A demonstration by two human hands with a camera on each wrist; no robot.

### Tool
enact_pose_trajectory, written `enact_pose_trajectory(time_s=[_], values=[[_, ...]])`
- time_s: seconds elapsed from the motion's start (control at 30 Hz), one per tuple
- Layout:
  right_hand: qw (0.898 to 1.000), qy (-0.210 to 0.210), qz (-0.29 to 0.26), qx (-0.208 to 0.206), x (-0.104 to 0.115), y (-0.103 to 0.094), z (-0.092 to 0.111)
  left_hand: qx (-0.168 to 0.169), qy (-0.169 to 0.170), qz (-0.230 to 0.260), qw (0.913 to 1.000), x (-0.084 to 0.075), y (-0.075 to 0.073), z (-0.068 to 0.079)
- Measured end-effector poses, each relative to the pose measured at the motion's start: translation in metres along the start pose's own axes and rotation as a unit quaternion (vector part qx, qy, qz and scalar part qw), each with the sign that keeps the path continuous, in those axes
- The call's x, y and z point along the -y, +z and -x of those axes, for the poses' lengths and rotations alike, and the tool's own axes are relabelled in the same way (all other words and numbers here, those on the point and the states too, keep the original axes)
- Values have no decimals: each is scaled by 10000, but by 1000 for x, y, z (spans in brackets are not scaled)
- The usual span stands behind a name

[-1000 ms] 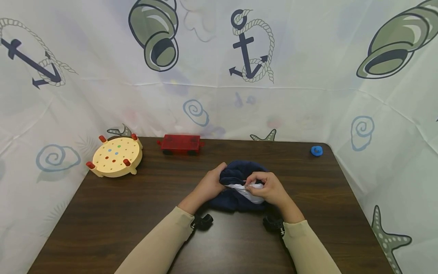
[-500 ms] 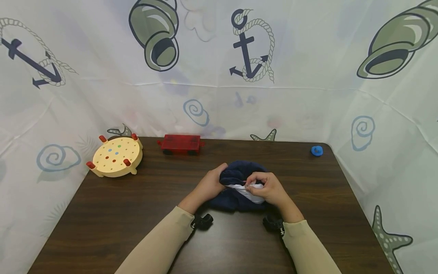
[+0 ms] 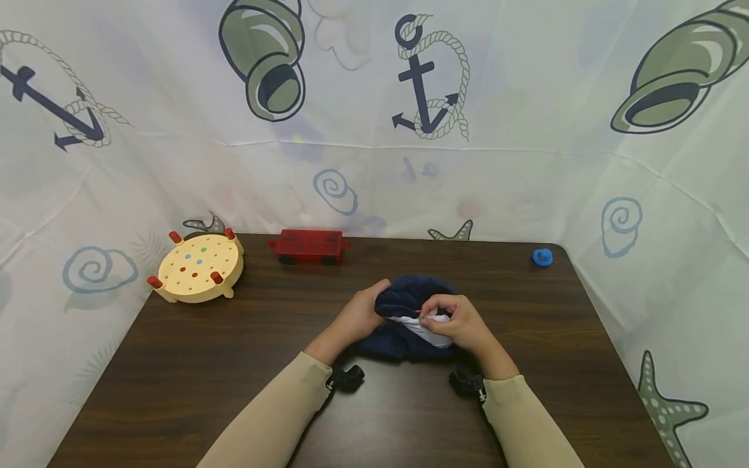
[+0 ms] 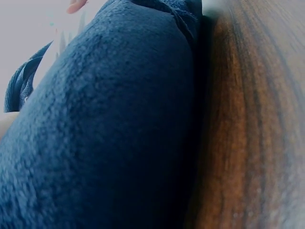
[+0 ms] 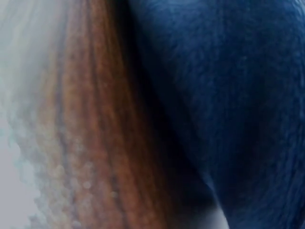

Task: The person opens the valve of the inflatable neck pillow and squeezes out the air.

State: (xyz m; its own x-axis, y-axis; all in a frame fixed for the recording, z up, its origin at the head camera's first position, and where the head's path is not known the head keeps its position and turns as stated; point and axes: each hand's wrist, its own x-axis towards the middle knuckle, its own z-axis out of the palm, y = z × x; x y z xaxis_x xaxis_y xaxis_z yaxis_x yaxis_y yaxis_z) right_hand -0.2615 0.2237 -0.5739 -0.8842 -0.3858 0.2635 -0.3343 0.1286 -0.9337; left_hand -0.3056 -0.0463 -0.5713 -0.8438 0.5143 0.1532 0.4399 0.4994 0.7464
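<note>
A bunched navy, fleecy cloth item (image 3: 398,344) with a white inner part (image 3: 432,335) showing through its opening lies in front of me; its exact kind does not show. My left hand (image 3: 355,316) grips its left side, fingers mostly hidden behind the folds. With thumb and index finger, my right hand (image 3: 459,323) pinches at the white part near the middle. Navy fabric (image 4: 124,105) fills much of the left wrist view, a fingertip (image 4: 76,5) showing above the white. In the right wrist view the same navy fabric (image 5: 238,86) bulges beside the tabletop, hiding the fingers.
On the dark wooden table (image 3: 234,377), a round cream pegboard toy (image 3: 201,266) with red pegs stands back left. A red toy wagon (image 3: 309,246) is at the back edge, and a small blue round piece (image 3: 542,257) lies back right. A patterned curtain (image 3: 363,182) hangs behind.
</note>
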Motion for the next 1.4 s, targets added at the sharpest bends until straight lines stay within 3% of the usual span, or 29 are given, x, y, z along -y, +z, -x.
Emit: enact_pose_trajectory(time_s=[0.2, 0.4, 0.63, 0.77, 0.9, 1.1, 1.23, 1.4], values=[[9999, 115, -66, 46, -2, -1, 0, 10, 26, 23, 10000, 1, 0, 0], [9994, 241, -136, 201, -3, -1, 0, 210, 127, 160, 9996, 13, 2, 1], [9993, 225, -53, 302, -9, -1, 0, 896, 412, 1083, 9892, 19, -7, 6], [9995, 151, -34, 267, -12, -1, 0, 1408, 657, 1141, 9813, 16, -19, 9], [9996, 137, -16, 233, -13, -2, 1, 1724, 845, 913, 9771, 7, -33, 10], [9992, 242, 24, 330, -12, -5, 1, 2286, 479, -2, 9723, -9, -33, 15], [9989, 291, -67, 375, -13, -7, 2, 2080, 385, -382, 9766, -10, -25, 15], [9988, 348, -160, 315, -14, -7, 2, 1847, 461, -500, 9804, -5, -20, 12]])
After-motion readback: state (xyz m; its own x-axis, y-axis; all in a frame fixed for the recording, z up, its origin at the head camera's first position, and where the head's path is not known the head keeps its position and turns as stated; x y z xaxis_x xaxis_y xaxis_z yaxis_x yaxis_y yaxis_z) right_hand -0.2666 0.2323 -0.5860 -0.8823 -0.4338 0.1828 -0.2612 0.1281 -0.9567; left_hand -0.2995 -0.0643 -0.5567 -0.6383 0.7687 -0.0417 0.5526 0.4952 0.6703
